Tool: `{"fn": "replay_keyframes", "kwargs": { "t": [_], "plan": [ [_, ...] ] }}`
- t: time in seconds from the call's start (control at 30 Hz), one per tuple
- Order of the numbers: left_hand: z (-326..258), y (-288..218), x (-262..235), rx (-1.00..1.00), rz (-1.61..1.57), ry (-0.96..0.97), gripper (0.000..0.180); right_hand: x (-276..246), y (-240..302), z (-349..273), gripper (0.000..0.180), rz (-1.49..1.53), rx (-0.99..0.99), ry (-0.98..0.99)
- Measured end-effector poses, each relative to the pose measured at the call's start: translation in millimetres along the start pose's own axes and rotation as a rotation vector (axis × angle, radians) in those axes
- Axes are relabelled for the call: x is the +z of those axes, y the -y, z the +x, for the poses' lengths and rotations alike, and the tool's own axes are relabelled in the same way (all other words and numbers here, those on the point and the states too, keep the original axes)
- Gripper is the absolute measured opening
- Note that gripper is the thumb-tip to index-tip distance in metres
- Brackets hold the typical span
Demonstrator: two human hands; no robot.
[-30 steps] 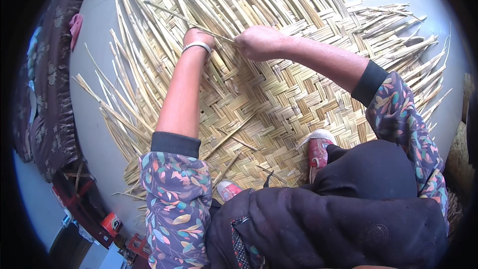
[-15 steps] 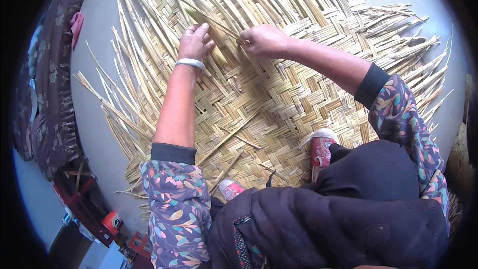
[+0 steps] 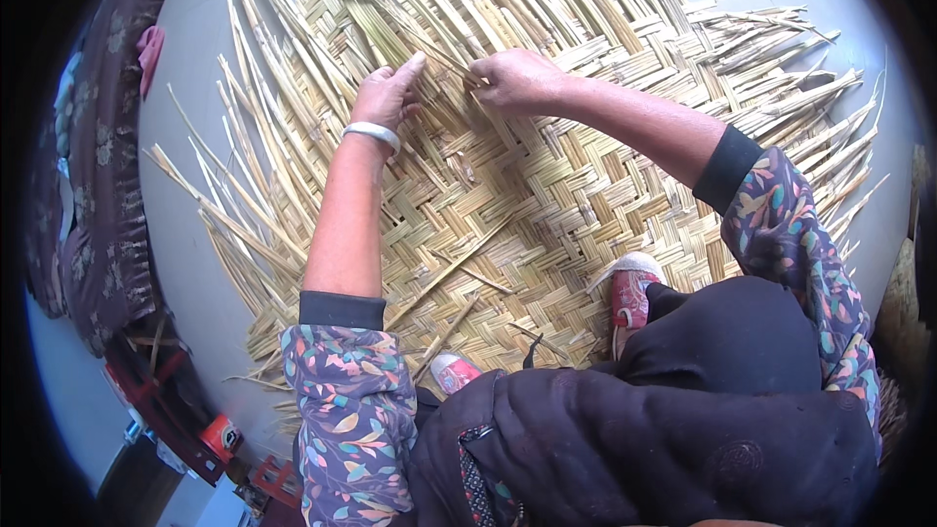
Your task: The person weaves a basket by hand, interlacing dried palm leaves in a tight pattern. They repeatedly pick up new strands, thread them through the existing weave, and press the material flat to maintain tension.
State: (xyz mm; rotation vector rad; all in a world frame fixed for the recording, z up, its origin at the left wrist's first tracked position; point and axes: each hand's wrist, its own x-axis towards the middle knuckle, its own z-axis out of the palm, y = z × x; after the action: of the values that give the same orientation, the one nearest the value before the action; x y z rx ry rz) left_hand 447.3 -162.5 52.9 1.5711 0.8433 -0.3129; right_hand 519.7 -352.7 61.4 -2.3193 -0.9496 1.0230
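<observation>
A large woven mat of flat pale reed strips lies on the grey floor, with loose unwoven strips fanning out at its far edge. My left hand, a pale bangle on its wrist, rests flat on the strips with its fingers stretched out. My right hand is closed around a thin reed strip that runs up to the left. The two hands are close together at the weave's far working edge.
My feet in red and white shoes stand on the mat's near part. A dark patterned cloth lies on the floor at the left. Red and orange objects sit at the lower left. Loose strip ends stick out along the mat's right side.
My left hand has moved from a curled grip beside the right hand to lying flat with its fingers spread. Both hands shifted slightly up and left on the mat.
</observation>
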Motion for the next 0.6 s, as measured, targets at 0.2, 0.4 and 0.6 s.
{"fn": "replay_keyframes", "kwargs": {
  "t": [0.2, 0.4, 0.6],
  "plan": [
    [-2, -27, 14, -0.113, 0.161, -0.088, 0.064, 1, 1, -3, 0.026, 0.033, -0.012, -0.061],
    [4, -12, 2, -0.133, -0.088, 0.046, 0.035, 9, -5, -3, 0.025, 0.098, -0.039, -0.161],
    [-17, -5, 9, 0.068, -0.32, 0.21, 0.033, 9, -4, 2, 0.021, 0.138, 0.09, -0.038]
  ]
}}
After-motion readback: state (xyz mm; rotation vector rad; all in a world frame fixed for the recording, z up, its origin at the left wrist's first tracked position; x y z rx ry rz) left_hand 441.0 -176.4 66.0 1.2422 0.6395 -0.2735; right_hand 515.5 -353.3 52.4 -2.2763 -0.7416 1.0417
